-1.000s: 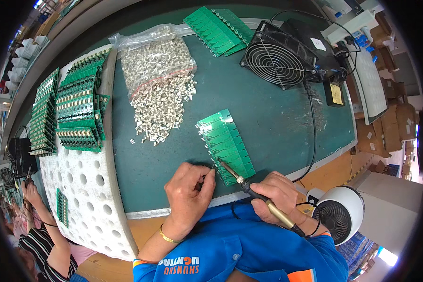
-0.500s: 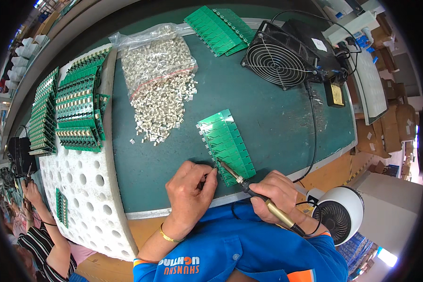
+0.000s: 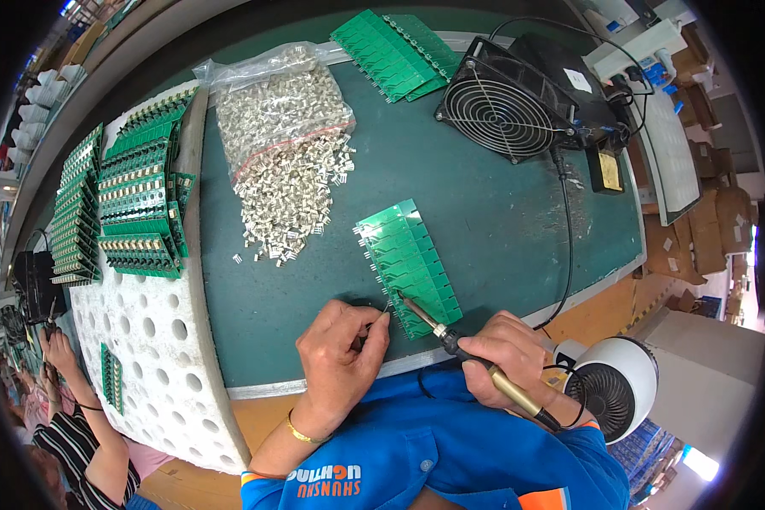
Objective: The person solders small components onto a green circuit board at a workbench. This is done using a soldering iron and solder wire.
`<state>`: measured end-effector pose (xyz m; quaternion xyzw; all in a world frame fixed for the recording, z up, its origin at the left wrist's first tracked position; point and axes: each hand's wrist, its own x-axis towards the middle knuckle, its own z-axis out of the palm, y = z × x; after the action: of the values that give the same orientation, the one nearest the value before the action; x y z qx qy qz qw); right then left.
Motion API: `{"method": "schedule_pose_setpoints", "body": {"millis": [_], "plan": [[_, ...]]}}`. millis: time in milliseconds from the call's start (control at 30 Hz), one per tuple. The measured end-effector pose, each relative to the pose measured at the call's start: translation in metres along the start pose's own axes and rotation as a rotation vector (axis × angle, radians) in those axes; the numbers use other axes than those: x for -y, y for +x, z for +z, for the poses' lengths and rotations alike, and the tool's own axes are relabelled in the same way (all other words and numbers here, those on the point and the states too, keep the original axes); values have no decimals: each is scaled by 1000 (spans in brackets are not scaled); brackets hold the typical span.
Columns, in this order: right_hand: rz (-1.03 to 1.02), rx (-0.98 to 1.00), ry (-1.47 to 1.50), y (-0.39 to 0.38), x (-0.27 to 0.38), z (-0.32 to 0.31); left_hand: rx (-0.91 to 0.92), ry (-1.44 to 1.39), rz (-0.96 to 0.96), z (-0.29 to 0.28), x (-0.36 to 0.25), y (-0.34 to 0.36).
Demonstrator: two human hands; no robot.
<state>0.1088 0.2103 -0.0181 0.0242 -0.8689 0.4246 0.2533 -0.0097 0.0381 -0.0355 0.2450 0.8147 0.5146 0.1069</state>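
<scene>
A green circuit board panel (image 3: 410, 259) lies on the dark green mat (image 3: 501, 221) close to the front edge. My right hand (image 3: 506, 357) grips a soldering iron (image 3: 450, 340) whose tip rests at the panel's near left edge. My left hand (image 3: 340, 353) is pinched on a thin solder wire (image 3: 385, 308) that reaches the same spot beside the iron's tip. Both hands rest at the mat's front edge, above my blue sleeves.
A pile of small white connectors (image 3: 289, 200) spills from a clear bag (image 3: 272, 102). Stacked green boards (image 3: 140, 204) sit on a white perforated foam sheet (image 3: 144, 357). More green panels (image 3: 395, 51), a black fan (image 3: 506, 106), a white fan (image 3: 612, 387). Another person (image 3: 68, 408) at left.
</scene>
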Motion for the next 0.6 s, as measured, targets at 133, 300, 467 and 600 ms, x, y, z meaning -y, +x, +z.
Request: {"method": "schedule_pose_setpoints", "body": {"millis": [133,300,467,600], "plan": [[1,-17,24,1,-2,1,-4,-17,-5,-1,2,-2],[29,-65,39,1,-5,2,-36,-47,-24,-5,3,-5],[98,-106,127,-1,-9,1,-56,-57,-4,-8,4,-5],[96,-101,132,-2,-10,1,-76,-63,26,-9,5,-6]]}}
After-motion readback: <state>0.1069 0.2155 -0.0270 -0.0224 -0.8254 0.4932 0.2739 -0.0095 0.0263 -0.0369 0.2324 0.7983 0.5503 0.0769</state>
